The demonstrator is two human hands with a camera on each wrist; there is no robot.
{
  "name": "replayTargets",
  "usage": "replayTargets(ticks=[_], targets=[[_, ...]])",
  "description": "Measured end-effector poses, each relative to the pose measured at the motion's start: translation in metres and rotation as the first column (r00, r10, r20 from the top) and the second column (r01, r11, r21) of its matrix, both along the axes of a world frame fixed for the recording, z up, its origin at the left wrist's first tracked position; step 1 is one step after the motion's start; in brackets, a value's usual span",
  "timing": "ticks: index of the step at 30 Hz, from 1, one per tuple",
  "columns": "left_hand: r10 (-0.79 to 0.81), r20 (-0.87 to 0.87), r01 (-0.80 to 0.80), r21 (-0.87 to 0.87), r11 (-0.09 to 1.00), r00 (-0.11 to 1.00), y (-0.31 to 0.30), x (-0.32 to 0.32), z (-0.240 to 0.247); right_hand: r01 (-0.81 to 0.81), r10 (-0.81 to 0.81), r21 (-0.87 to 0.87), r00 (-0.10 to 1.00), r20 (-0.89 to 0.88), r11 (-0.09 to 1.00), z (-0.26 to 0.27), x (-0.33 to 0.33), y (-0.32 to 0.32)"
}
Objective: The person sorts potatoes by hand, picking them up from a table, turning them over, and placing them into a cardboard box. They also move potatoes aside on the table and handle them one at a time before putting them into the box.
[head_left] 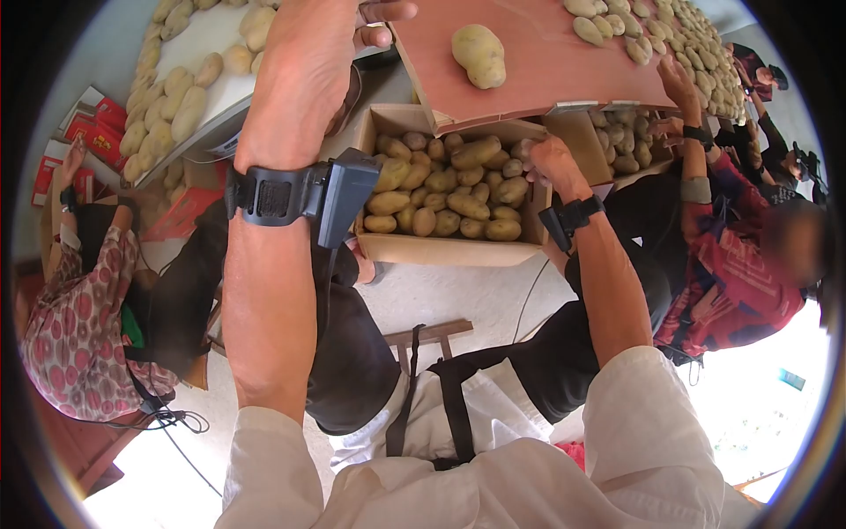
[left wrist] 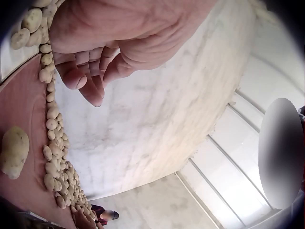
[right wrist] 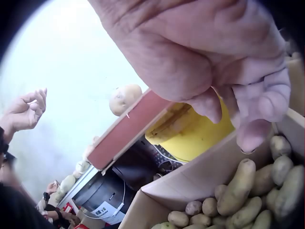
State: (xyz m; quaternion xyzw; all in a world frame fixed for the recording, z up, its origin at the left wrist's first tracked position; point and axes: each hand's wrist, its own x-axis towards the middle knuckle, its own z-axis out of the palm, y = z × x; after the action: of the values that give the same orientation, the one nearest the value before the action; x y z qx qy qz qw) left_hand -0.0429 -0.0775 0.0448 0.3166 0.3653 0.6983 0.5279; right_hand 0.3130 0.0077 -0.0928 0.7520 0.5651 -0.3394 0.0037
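Note:
A cardboard box (head_left: 454,252) full of potatoes (head_left: 468,205) stands below the table edge. Over its right side hangs my right hand (head_left: 553,163), fingers loosely bent; in the right wrist view that hand (right wrist: 205,62) has nothing in its fingers, above the potatoes (right wrist: 237,186). My left hand (head_left: 304,79) is raised at the upper left, partly cut off by the head view's top edge. The left wrist view shows the left hand (left wrist: 119,38) with loosely bent, empty fingers. One large knobbly potato (head_left: 478,56) lies alone on the red tabletop (head_left: 546,53).
Potatoes are heaped at the table's back right and on a white surface (head_left: 204,53) at left. A second box of potatoes (head_left: 627,141) is at right, by a person in red (head_left: 731,256). A yellow bucket (right wrist: 190,133) and a black bucket (right wrist: 100,191) stand under the table.

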Motion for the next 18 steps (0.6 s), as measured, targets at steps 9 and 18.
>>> replayTargets(ticks=[9,18], targets=[[0.015,-0.023,-0.017,-0.088,0.996,1.000,0.005,0.003,0.005,-0.064,0.118,0.298,0.979,-0.167,0.952,0.075,-0.049,-0.029],[0.000,-0.061,-0.004,-0.073,0.997,0.998,-0.001,0.008,0.001,-0.344,0.402,0.695,0.912,0.086,0.632,0.074,-0.106,0.031]])
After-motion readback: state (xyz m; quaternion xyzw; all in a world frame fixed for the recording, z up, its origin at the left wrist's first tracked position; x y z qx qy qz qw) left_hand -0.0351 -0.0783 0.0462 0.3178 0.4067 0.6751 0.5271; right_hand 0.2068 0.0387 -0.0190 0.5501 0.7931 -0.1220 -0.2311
